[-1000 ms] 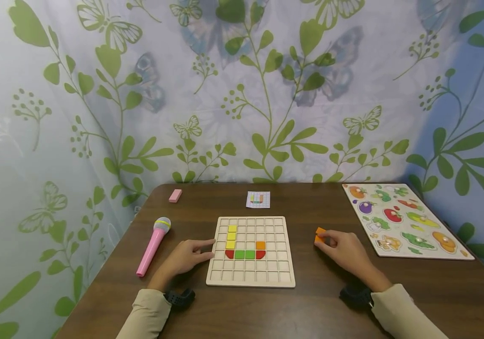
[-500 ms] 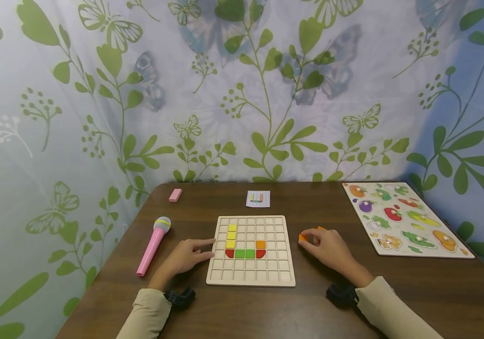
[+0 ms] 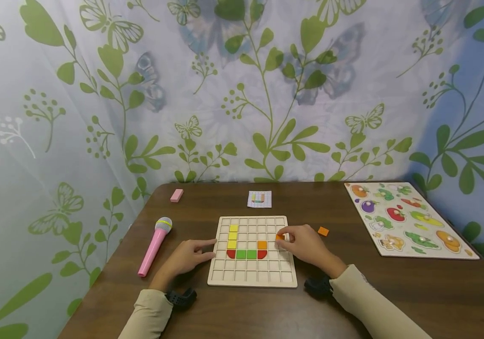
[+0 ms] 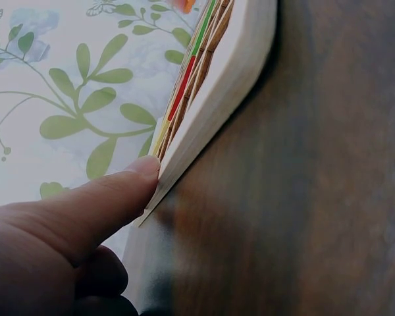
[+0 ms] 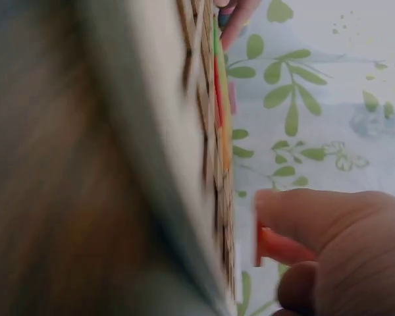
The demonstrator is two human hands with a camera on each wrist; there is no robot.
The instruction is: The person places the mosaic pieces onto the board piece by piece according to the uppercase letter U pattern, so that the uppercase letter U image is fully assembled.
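The wooden grid board (image 3: 252,278) lies flat on the table. A U of coloured tiles sits in its cells: a yellow column (image 3: 232,236), a red corner tile (image 3: 231,254), green tiles (image 3: 246,254), another red corner (image 3: 262,254) and one orange square (image 3: 262,245). Above the board's right columns, my right hand (image 3: 306,244) pinches an orange square tile (image 5: 259,245) between thumb and finger, apart from the board in the right wrist view. My left hand (image 3: 186,260) touches the board's left edge with extended fingers; its fingertip (image 4: 145,166) meets the rim.
One loose orange tile (image 3: 323,231) lies right of the board. Behind it is a pattern card (image 3: 260,199). A pink toy microphone (image 3: 154,246) and pink block (image 3: 176,195) are at left; a vegetable puzzle board (image 3: 411,221) is at right.
My right hand has carried the orange tile leftward from the table to over the board's right side, leaving another orange tile behind. The left hand has stayed in place.
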